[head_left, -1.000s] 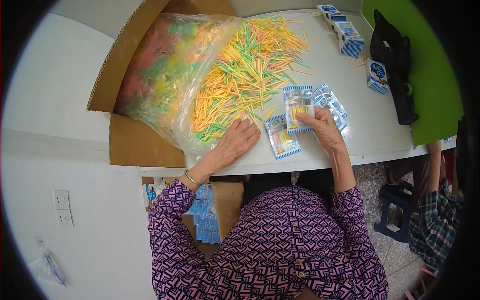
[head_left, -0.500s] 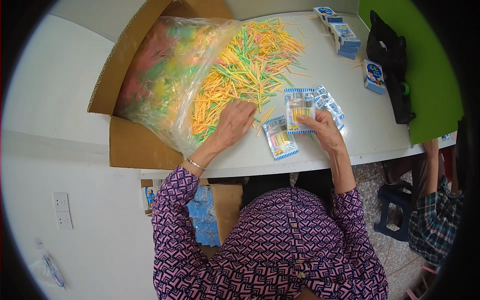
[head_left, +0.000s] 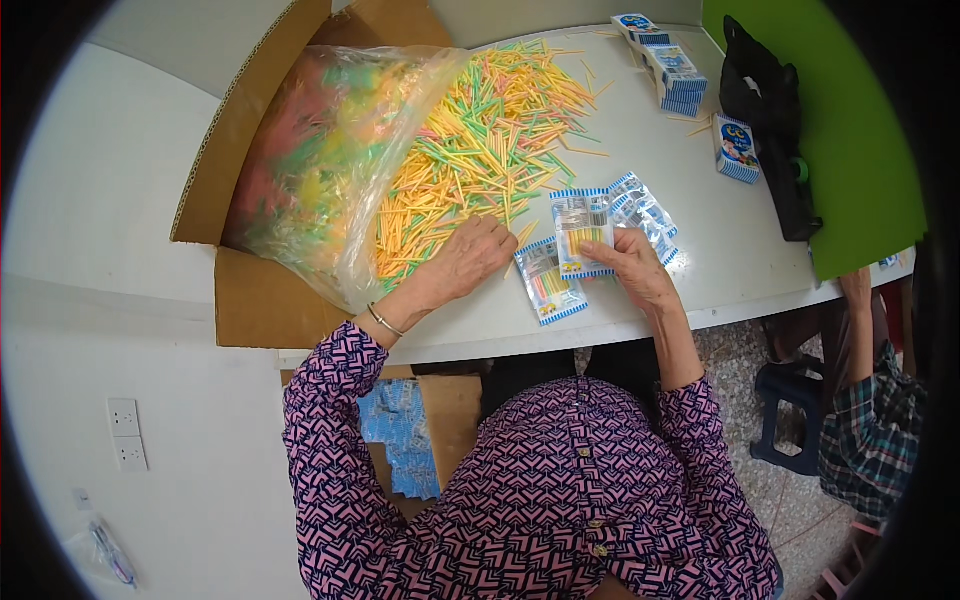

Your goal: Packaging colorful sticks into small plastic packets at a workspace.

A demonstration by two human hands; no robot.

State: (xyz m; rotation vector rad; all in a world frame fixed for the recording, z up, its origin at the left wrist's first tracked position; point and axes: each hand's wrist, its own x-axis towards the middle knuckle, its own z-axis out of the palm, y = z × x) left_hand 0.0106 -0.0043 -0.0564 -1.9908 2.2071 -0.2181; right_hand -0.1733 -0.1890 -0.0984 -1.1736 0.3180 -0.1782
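Note:
In my right hand is a small clear packet with blue-and-white striped ends and thin coloured sticks showing inside; the thumb lies across its front. A similar filled packet lies on the table just left of it, and several more packets lie overlapped behind my right hand. My left hand rests at the near right edge of a large heap of thin yellow, green, orange and pink sticks. Its fingers are bent together; a stick shows beside the fingertips, but whether they pinch it is unclear.
A cardboard box on its side holds a clear plastic bag of more sticks. Small blue-and-white boxes and a black object stand by a green panel. Below are blue packets, a stool and another person's arm.
My left hand has shifted slightly down, with its fingers still together. My right hand keeps hold of the packet, now a little lower. The whole view has shifted slightly.

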